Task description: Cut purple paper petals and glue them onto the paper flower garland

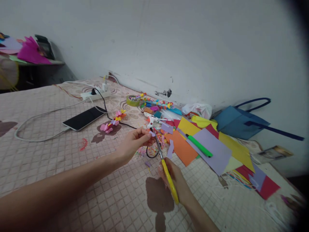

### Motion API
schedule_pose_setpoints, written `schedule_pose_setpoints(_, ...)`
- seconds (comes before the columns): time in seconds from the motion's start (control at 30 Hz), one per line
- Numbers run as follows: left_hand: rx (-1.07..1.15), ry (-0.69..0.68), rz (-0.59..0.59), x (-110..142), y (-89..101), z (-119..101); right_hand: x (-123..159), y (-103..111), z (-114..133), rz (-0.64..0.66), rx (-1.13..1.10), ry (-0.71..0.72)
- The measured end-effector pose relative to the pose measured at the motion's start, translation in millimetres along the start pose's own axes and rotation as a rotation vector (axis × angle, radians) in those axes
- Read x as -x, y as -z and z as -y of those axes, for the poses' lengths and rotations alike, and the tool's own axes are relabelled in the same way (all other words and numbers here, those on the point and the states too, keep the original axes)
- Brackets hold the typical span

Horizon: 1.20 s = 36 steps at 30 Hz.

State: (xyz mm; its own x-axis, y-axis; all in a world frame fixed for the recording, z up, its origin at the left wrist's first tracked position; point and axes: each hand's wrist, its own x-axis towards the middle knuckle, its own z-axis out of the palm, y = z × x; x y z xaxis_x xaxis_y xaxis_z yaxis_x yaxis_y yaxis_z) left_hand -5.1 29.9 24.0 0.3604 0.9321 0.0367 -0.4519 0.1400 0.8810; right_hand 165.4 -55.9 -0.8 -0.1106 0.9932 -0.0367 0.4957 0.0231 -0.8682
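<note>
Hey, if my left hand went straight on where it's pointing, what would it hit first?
Most likely the blades of the yellow-handled scissors in your right hand, right by the small purple paper your left hand holds. Depth is unclear from this view, so it might pass above or below them.

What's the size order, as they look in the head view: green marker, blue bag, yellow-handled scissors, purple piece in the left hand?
1. Blue bag
2. Yellow-handled scissors
3. Green marker
4. Purple piece in the left hand
The scissors are nearer the camera, so true sizes may differ.
</note>
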Motion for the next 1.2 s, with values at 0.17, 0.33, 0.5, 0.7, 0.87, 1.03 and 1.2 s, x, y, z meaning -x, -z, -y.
schedule_pose_setpoints(0.17,0.008,-0.019,-0.004,-0.5,0.3,1.5,-1.4,-0.3,-2.8,-0.009,0.003,0.006)
schedule_pose_setpoints(0.33,-0.006,-0.032,-0.002,-0.5,0.6,2.0,-1.2,0.0,-2.6,-0.006,0.018,0.006)
schedule_pose_setpoints(0.5,-0.012,-0.037,-0.003,-0.7,1.0,2.0,-1.1,0.1,-0.4,-0.008,0.029,-0.002)
schedule_pose_setpoints(0.7,-0.015,-0.041,-0.002,-1.2,0.8,2.1,-1.3,0.0,-2.4,-0.01,0.016,0.0)
schedule_pose_setpoints(0.87,-0.025,-0.044,-0.003,-1.8,1.5,1.9,-0.5,0.1,-1.3,-0.013,0.022,-0.003)
schedule_pose_setpoints(1.03,-0.032,-0.049,0.0,-2.4,2.6,1.6,-0.8,-0.6,-5.8,-0.027,0.029,0.002)
schedule_pose_setpoints(1.2,-0.04,-0.047,-0.018,-2.1,1.8,-0.4,-0.4,0.3,-5.0,-0.019,0.007,0.0)
